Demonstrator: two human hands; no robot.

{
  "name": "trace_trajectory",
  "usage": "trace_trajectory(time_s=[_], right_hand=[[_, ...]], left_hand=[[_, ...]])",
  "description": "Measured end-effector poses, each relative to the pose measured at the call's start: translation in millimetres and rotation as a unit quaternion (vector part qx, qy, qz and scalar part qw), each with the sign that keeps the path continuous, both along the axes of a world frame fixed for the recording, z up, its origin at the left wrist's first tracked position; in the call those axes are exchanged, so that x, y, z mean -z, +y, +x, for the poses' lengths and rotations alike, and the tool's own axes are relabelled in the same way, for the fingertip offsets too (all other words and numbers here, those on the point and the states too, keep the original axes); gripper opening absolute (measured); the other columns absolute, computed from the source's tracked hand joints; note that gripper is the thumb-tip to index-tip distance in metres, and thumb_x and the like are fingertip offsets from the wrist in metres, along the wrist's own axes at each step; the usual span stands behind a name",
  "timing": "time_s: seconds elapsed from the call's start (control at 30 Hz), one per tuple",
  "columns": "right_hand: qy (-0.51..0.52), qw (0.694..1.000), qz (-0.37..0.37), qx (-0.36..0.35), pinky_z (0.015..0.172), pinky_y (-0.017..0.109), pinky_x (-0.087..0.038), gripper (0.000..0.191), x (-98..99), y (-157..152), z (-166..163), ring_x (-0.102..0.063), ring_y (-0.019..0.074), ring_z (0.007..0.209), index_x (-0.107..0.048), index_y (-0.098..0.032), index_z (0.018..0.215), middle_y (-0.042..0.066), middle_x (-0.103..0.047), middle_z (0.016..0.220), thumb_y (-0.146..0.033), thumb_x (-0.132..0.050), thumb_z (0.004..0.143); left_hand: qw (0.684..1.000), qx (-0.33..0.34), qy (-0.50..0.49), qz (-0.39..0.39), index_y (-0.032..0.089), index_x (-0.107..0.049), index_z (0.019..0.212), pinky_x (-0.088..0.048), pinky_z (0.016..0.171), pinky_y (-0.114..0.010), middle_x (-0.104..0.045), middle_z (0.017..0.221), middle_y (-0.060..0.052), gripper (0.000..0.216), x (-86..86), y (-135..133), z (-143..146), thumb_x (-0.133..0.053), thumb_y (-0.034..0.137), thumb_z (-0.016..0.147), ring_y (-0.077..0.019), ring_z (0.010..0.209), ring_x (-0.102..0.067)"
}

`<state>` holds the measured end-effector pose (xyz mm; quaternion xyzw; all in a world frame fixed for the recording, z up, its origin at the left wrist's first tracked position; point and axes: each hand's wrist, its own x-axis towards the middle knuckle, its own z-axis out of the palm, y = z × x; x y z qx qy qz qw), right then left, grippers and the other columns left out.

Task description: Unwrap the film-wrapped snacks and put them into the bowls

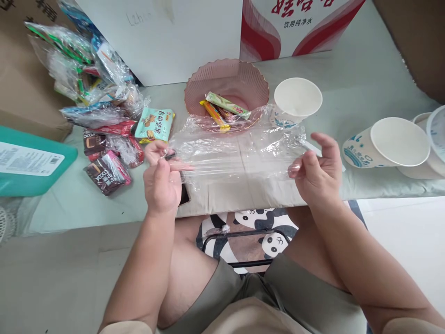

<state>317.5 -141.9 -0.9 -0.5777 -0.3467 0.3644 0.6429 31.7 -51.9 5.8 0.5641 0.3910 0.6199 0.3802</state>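
Note:
A clear plastic bag [239, 153] is stretched between my two hands above the table's near edge. My left hand [162, 178] pinches its left end, and my right hand [318, 169] pinches the right end with the index finger raised. Behind the bag stands a pink fluted bowl [196, 86] holding several wrapped snack sticks, among them a green one [227, 105] and a yellow one [214, 116]. Part of the bag overlaps the bowl's front rim. A dark flat object [184, 195], partly hidden, lies by my left hand.
Paper cups [298, 99] [378, 144] stand at the right. Several packaged snacks [107, 172], a turquoise packet [155, 124] and crumpled plastic bags [100, 88] are heaped at the left, near a green container [34, 162]. White boxes [187, 37] stand behind.

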Motion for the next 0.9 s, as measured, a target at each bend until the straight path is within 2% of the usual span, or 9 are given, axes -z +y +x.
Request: trace_trajectory(time_s=[0.07,0.13,0.27,0.37,0.47,0.6,0.73,0.83,0.9], right_hand=[[-0.026,0.999,0.021,-0.010,0.052,0.035,-0.051,0.044,-2.6,-6.0,1.9,-0.057,0.0160,0.049,-0.066,-0.032,0.099,-0.004,-0.055,0.057,-0.071,-0.076,0.079],[-0.053,0.997,0.050,-0.031,0.060,0.039,-0.056,0.046,-3.7,-11.4,4.6,-0.063,0.0186,0.058,-0.069,-0.032,0.099,-0.001,-0.061,0.066,-0.070,-0.080,0.075],[-0.147,0.985,0.057,-0.063,0.075,0.042,-0.060,0.054,0.4,-15.2,8.4,-0.066,0.0212,0.076,-0.067,-0.037,0.125,0.001,-0.066,0.081,-0.048,-0.088,0.076],[-0.195,0.976,0.075,-0.065,0.077,0.041,-0.060,0.063,9.4,-10.2,8.6,-0.066,0.0206,0.078,-0.060,-0.041,0.136,0.001,-0.064,0.084,-0.043,-0.086,0.079],[-0.187,0.974,0.096,-0.084,0.073,0.040,-0.059,0.073,15.5,-5.0,9.4,-0.068,0.0216,0.081,-0.054,-0.042,0.143,0.002,-0.067,0.089,-0.046,-0.086,0.078],[-0.207,0.973,0.048,-0.092,0.074,0.039,-0.058,0.040,10.9,-5.9,13.7,-0.066,0.0198,0.077,-0.070,-0.034,0.123,0.002,-0.069,0.085,-0.039,-0.079,0.084],[-0.273,0.953,0.049,-0.125,0.076,0.039,-0.055,0.034,6.0,-8.8,17.5,-0.062,0.0184,0.076,-0.076,-0.032,0.115,0.001,-0.064,0.081,-0.032,-0.080,0.081],[-0.348,0.934,0.039,-0.076,0.074,0.038,-0.053,0.012,7.5,-7.8,17.6,-0.057,0.0176,0.073,-0.078,-0.032,0.098,0.001,-0.057,0.078,-0.030,-0.076,0.086],[-0.372,0.926,0.054,-0.029,0.085,0.044,-0.054,0.006,8.5,-6.2,17.0,-0.062,0.0221,0.090,-0.076,-0.029,0.084,0.005,-0.060,0.091,-0.035,-0.077,0.086]], left_hand=[[0.997,-0.017,0.023,0.066,0.025,-0.077,0.064,-0.058,0.097,-0.040,-0.060,0.143,-0.001,0.047,-2.4,-4.0,-2.6,-0.062,0.057,0.095,-0.0266,0.133,-0.054],[0.992,-0.023,0.038,0.114,0.027,-0.079,0.067,-0.051,0.113,-0.045,-0.061,0.149,0.005,0.045,-5.6,-7.0,-4.5,-0.059,0.054,0.097,-0.0281,0.144,-0.050],[0.986,-0.002,0.074,0.151,0.038,-0.084,0.090,-0.043,0.123,-0.055,-0.079,0.120,0.005,0.024,-10.9,-10.6,-7.0,-0.063,0.048,0.095,-0.0287,0.134,-0.063],[0.986,0.045,0.066,0.144,0.042,-0.083,0.106,-0.053,0.115,-0.055,-0.080,0.113,0.004,0.024,-11.1,-12.9,-7.3,-0.069,0.031,0.090,-0.0261,0.121,-0.071],[0.991,0.071,0.055,0.103,0.042,-0.083,0.107,-0.062,0.104,-0.051,-0.079,0.108,0.001,0.029,-9.4,-14.7,-6.8,-0.072,0.024,0.087,-0.0241,0.108,-0.075],[0.996,0.036,0.045,0.074,0.040,-0.084,0.100,-0.067,0.087,-0.043,-0.078,0.097,0.001,0.021,-8.6,-14.1,-6.3,-0.078,0.026,0.085,-0.0195,0.089,-0.077],[0.998,0.007,0.031,0.045,0.040,-0.080,0.106,-0.067,0.074,-0.035,-0.076,0.091,0.005,0.024,-10.6,-14.0,-7.4,-0.083,0.034,0.084,-0.0150,0.076,-0.076],[0.999,-0.001,0.036,0.000,0.042,-0.077,0.113,-0.062,0.057,-0.027,-0.076,0.091,0.005,0.029,-10.8,-14.9,-7.3,-0.083,0.037,0.085,-0.0111,0.064,-0.072],[0.999,0.000,0.036,-0.021,0.038,-0.076,0.115,-0.053,0.045,-0.022,-0.076,0.091,0.004,0.029,-9.4,-14.4,-6.0,-0.081,0.035,0.087,-0.0086,0.057,-0.068]])
